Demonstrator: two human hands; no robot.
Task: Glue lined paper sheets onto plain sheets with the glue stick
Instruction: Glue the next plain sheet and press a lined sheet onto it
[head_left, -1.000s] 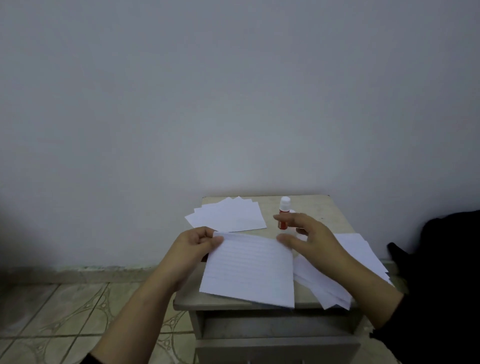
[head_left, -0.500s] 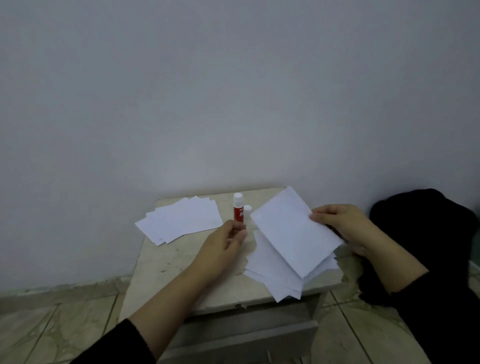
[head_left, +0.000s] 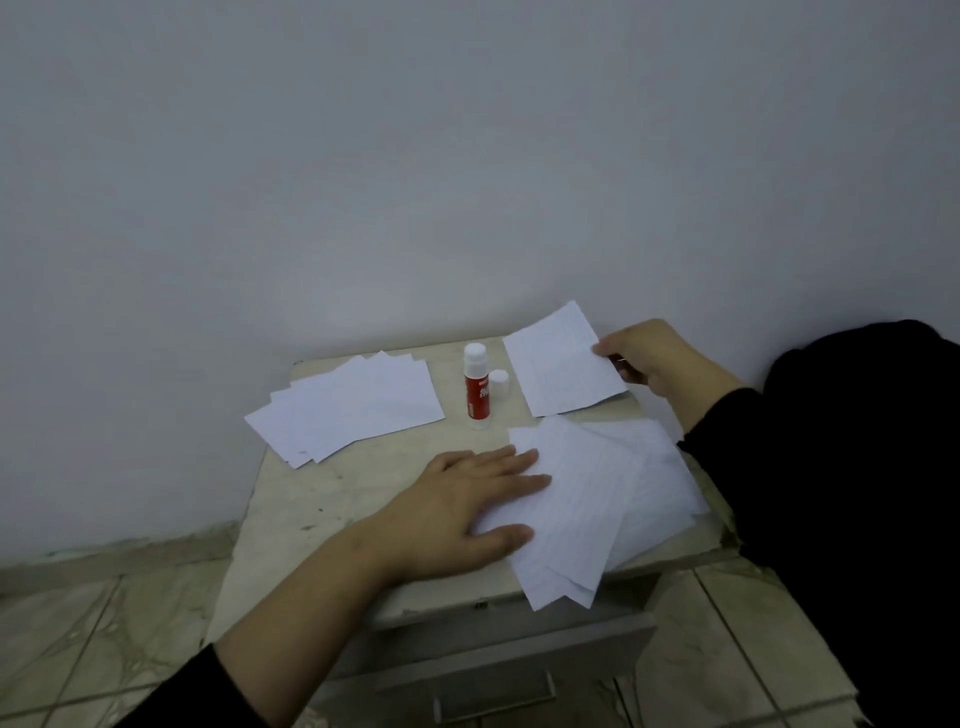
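Observation:
My right hand (head_left: 652, 361) pinches the right edge of one lined sheet (head_left: 563, 364) and holds it tilted above the back right of the small table (head_left: 332, 499). My left hand (head_left: 467, 501) lies flat, fingers straight, pressing on the left side of a loose pile of lined sheets (head_left: 613, 499) at the front right. A fan of plain sheets (head_left: 348, 410) lies at the back left. Between them stands the red glue stick (head_left: 477, 389), uncapped, with its white cap (head_left: 500, 383) beside it.
The table stands against a grey wall, with a drawer and handle (head_left: 493, 691) below its front edge. Some lined sheets overhang that edge. A dark bundle of cloth (head_left: 857, 395) lies to the right. Tiled floor (head_left: 78, 639) surrounds the table.
My right hand carried the single sheet up and back toward the wall. My left hand moved right and came down flat on the lined pile. The view shifted left and down.

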